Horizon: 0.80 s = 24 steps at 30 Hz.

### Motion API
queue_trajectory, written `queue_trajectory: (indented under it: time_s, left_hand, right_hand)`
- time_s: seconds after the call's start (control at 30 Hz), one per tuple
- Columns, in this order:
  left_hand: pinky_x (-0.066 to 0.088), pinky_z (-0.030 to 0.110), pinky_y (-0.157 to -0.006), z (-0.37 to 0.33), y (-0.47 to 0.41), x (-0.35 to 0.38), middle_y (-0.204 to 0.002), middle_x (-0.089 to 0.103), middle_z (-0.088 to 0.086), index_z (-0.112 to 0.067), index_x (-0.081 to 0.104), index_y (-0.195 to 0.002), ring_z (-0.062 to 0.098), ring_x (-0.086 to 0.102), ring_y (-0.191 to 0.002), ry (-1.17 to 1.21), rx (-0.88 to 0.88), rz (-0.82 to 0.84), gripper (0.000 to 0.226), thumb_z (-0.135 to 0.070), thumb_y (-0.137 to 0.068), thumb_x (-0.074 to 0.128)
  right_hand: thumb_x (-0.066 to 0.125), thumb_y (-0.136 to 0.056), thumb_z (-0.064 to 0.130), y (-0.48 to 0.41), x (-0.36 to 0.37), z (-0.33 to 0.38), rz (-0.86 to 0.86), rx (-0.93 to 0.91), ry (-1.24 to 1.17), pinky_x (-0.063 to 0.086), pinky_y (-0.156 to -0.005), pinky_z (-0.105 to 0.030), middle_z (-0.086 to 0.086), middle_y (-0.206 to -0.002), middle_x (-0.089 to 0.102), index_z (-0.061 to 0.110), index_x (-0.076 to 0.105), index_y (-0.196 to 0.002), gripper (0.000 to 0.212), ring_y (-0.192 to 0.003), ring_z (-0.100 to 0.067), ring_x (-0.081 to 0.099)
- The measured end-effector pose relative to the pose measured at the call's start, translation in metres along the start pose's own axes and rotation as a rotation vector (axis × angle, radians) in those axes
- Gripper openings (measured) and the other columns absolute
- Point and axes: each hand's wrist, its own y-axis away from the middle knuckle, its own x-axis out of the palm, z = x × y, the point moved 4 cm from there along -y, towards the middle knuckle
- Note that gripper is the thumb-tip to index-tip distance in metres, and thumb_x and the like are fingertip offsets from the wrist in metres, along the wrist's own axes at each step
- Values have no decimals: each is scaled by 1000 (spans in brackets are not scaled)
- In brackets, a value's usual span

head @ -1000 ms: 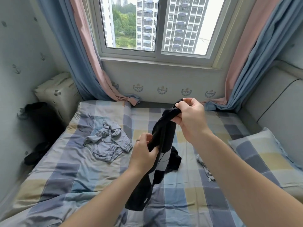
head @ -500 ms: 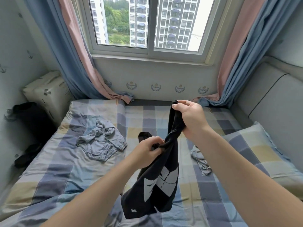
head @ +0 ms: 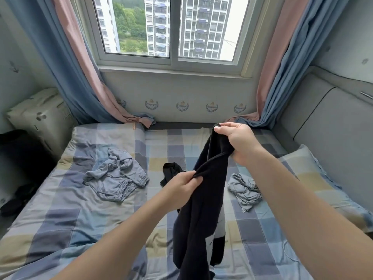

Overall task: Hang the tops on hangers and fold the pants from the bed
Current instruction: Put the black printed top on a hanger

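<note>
Long black soft-fabric garment [head: 199, 215] hangs above the checked-sheet bed [head: 70, 219]. The right hand [head: 239, 143] has its grip pinched closed on the top edge, and the left hand [head: 182, 186] has its grip closed on a fold lower down. A crumpled grey-blue garment [head: 115, 176] lies on the sheet to the left.

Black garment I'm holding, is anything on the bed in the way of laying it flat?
Partly. A grey crumpled garment lies just right of the black garment, and a black cloth just behind the left hand; the checked sheet nearer you shows bare.
</note>
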Motion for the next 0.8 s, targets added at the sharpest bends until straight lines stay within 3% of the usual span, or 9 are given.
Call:
queue_trajectory:
  time_s: [0.07, 0.13, 0.2, 0.3, 0.4, 0.5, 0.6, 0.7, 0.8]
  left_hand:
    - [40, 42, -74, -7, 0, -3, -83, 58, 11, 4, 61, -100, 25, 53, -78, 190, -36, -54, 57, -51, -89, 53]
    - [50, 49, -80, -14, 1, -10, -91, 67, 24, 6, 62, -105, 36, 64, -84, 330, -67, -139, 58, -49, -88, 57]
    - [50, 51, -83, -19, 1, -19, -89, 64, 23, 10, 59, -103, 36, 62, -87, 444, -97, -231, 55, -44, -89, 59]
    - [48, 53, -88, -22, 0, -35, -91, 60, 17, 1, 61, -97, 33, 60, -92, 567, -133, -294, 32, -30, -99, 61]
    - [51, 48, -83, -31, 3, -47, -97, 62, 20, -7, 59, -96, 35, 64, -91, 628, -120, -268, 16, -24, -98, 62]
    - [60, 39, -69, -47, 8, -53, -96, 65, 23, -8, 59, -91, 32, 68, -82, 685, -47, -201, 14, -20, -92, 65]
    - [58, 40, -72, -63, 11, -55, -93, 64, 19, -14, 63, -85, 29, 66, -81, 668, -9, -166, 12, -22, -87, 72]
    - [59, 37, -66, -77, 14, -55, -86, 68, 13, -17, 67, -83, 26, 69, -78, 659, 27, -141, 7, -22, -88, 68]
    - [58, 35, -66, -86, 18, -57, -85, 69, 10, -19, 67, -84, 24, 69, -77, 639, 49, -146, 7, -23, -89, 67]
  right_hand:
    - [67, -91, 1, -2, -4, -4, 35, 16, -83, 59, -69, -34, -10, -93, 70, 11, 63, -104, 17, -82, -23, 69]
    - [64, -94, 4, 0, -7, -11, 71, 20, -112, 58, -80, -36, -8, -106, 72, 16, 59, -108, 19, -95, -24, 70]
    - [63, -96, 10, 6, -10, -17, 64, 0, -23, 56, -86, -35, -4, -116, 71, 19, 62, -108, 15, -105, -22, 69]
    - [60, -97, 10, 23, -7, -29, 113, -23, 22, 57, -78, -32, -3, -110, 74, 14, 65, -107, 11, -100, -22, 72]
    - [64, -94, 14, 44, 0, -43, 205, -107, 85, 57, -76, -31, -4, -101, 76, 12, 66, -105, 11, -93, -23, 74]
    - [69, -84, 25, 59, 12, -64, 275, -193, 203, 57, -81, -26, 1, -106, 75, 18, 66, -109, 26, -100, -15, 71]
    - [75, -79, 32, 63, 27, -91, 348, -192, 335, 52, -97, -27, 13, -123, 65, 26, 57, -125, 50, -117, 0, 59]
    - [80, -80, 29, 58, 34, -109, 291, -212, 403, 46, -102, -28, 19, -132, 51, 33, 41, -138, 70, -120, 13, 46]
    - [82, -72, 39, 54, 41, -120, 261, -213, 436, 50, -102, -36, 9, -134, 48, 38, 34, -138, 81, -125, -5, 49]
